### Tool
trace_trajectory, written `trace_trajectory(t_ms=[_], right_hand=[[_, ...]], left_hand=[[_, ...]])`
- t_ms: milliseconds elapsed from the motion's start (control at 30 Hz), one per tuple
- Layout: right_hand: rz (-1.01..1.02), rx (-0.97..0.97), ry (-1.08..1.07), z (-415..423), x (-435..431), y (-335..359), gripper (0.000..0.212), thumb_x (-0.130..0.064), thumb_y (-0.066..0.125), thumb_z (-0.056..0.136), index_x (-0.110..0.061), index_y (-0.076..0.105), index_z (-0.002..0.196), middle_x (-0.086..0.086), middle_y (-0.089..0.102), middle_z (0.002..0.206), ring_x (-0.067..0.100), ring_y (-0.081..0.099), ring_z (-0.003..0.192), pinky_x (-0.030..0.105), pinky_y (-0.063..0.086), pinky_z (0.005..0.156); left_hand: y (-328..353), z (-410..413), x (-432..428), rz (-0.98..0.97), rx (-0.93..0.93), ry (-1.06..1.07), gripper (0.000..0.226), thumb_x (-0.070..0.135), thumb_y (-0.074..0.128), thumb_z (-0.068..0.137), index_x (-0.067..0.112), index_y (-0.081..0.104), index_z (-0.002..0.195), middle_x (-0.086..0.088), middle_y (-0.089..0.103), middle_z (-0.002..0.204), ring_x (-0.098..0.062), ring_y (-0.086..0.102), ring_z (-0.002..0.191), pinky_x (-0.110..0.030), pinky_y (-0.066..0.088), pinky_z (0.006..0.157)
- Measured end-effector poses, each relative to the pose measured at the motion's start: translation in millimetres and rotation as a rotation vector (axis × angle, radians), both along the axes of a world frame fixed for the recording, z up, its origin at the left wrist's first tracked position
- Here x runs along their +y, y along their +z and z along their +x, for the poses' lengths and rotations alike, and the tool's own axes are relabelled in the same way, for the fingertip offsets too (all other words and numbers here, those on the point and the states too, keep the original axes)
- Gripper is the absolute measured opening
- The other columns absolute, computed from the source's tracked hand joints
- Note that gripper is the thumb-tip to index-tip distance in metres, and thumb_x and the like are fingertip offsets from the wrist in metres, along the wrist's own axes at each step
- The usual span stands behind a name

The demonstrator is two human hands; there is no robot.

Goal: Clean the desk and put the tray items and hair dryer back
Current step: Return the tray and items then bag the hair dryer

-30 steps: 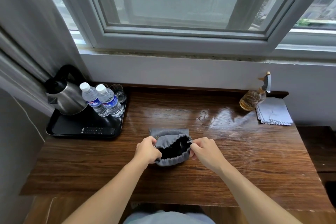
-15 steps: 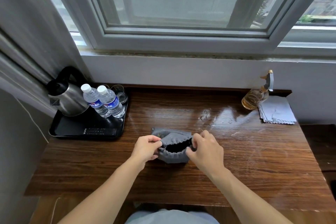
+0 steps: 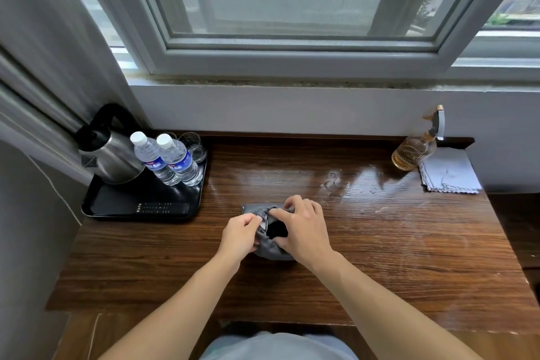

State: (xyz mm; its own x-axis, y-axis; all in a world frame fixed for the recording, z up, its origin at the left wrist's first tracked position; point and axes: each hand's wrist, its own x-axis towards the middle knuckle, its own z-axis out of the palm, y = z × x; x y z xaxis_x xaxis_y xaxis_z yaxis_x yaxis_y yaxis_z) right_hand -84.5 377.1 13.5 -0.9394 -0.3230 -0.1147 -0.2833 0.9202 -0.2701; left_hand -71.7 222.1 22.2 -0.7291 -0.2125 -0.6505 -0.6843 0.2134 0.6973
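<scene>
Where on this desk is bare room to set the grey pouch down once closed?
Bare desk lies right of the grey pouch, up to the folded cloth and spray bottle, and along the front edge. The back middle is free but looks wet. The tray is crowded: kettle, water bottles, glasses, remote.

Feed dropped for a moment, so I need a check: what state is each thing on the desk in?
pouch: mouth partly open, dark inside.
left grip: pinching pouch rim.
right grip: pinching pouch rim.
kettle: upright on tray, lid shut.
water bottles: upright, capped.
glasses: upright.
remote: flat on tray.
spray bottle: upright, part full.
cloth: folded flat.
desk: wet sheen.
</scene>
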Motion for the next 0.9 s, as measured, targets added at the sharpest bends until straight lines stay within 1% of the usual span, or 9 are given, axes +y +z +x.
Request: trace_trajectory(t_ms=[100,233,433,500,567,667,767,833,900], right_hand=[[-0.014,-0.001,0.002,2.2,-3.2,-5.5,0.046,-0.047,0.08,0.064,-0.037,0.072,0.108,0.001,0.056,0.129,0.026,0.051,0.118,0.047,0.036,0.107],[-0.153,0.034,-0.045,-0.1,-8.6,-9.2,0.025,-0.041,0.078,0.073,-0.035,0.076,0.098,-0.004,0.057,0.134,0.022,0.047,0.125,0.046,0.03,0.113],[-0.276,-0.031,-0.142,-8.1,-12.3,-11.0,0.01,-0.035,0.075,0.082,-0.036,0.077,0.092,-0.011,0.055,0.132,0.016,0.044,0.126,0.04,0.02,0.117],[-0.326,-0.039,-0.175,-9.5,-13.6,-9.3,0.007,-0.034,0.073,0.084,-0.035,0.078,0.088,-0.013,0.059,0.126,0.013,0.047,0.121,0.04,0.024,0.115],[-0.373,-0.002,-0.213,-9.3,-13.6,-8.6,0.005,-0.033,0.074,0.082,-0.034,0.078,0.084,-0.013,0.062,0.114,0.012,0.051,0.112,0.039,0.031,0.109],[-0.321,0.159,-0.233,-2.1,-13.9,-5.5,0.004,-0.033,0.076,0.08,-0.03,0.078,0.079,-0.011,0.061,0.093,0.013,0.052,0.093,0.033,0.038,0.087],[-0.313,0.259,-0.195,5.1,-14.3,0.3,0.005,-0.028,0.074,0.081,-0.024,0.077,0.079,-0.009,0.062,0.083,0.012,0.053,0.081,0.028,0.042,0.074],[-0.397,0.124,-0.254,6.5,-13.9,10.3,0.004,-0.023,0.071,0.084,-0.023,0.073,0.081,-0.011,0.063,0.08,0.006,0.054,0.076,0.017,0.043,0.069],[-0.58,-0.144,-0.409,4.5,-13.1,18.5,0.012,-0.019,0.065,0.088,-0.022,0.067,0.076,-0.01,0.065,0.074,0.004,0.057,0.07,0.01,0.042,0.061]], left_hand=[[0.5,-0.7,-2.7,0.025,-0.005,-0.008,0.026,0.025,0.05,0.104,0.018,0.071,0.092,-0.005,0.071,0.095,-0.018,0.068,0.094,-0.027,0.058,0.071],[0.0,1.6,-6.0,0.073,-0.01,-0.005,0.024,0.024,0.05,0.104,0.017,0.071,0.095,-0.006,0.073,0.096,-0.017,0.071,0.092,-0.022,0.055,0.065],[-0.9,-0.3,-5.5,0.023,0.032,-0.058,0.023,0.025,0.051,0.104,0.018,0.07,0.093,-0.005,0.071,0.095,-0.018,0.069,0.094,-0.034,0.06,0.086],[-0.1,-1.2,-6.1,0.009,0.05,-0.067,0.023,0.024,0.052,0.104,0.018,0.071,0.091,-0.005,0.071,0.094,-0.019,0.069,0.094,-0.038,0.059,0.089],[0.8,-1.6,-7.0,-0.008,0.073,-0.08,0.023,0.025,0.053,0.103,0.018,0.071,0.091,-0.005,0.072,0.094,-0.02,0.069,0.094,-0.038,0.059,0.088],[2.2,-2.1,-5.9,-0.066,0.12,-0.101,0.023,0.025,0.055,0.102,0.018,0.071,0.087,-0.006,0.072,0.09,-0.022,0.069,0.093,-0.04,0.059,0.087],[2.9,-3.3,-2.7,-0.107,0.147,-0.118,0.022,0.027,0.057,0.101,0.02,0.072,0.085,-0.005,0.072,0.087,-0.021,0.069,0.09,-0.042,0.06,0.087],[1.3,-3.7,-1.5,-0.131,0.155,-0.114,0.022,0.028,0.059,0.1,0.021,0.072,0.084,-0.004,0.072,0.084,-0.02,0.069,0.088,-0.042,0.06,0.086],[0.1,-3.9,-0.7,-0.149,0.172,-0.112,0.022,0.029,0.061,0.099,0.02,0.073,0.082,-0.004,0.072,0.081,-0.018,0.069,0.084,-0.043,0.059,0.084]])
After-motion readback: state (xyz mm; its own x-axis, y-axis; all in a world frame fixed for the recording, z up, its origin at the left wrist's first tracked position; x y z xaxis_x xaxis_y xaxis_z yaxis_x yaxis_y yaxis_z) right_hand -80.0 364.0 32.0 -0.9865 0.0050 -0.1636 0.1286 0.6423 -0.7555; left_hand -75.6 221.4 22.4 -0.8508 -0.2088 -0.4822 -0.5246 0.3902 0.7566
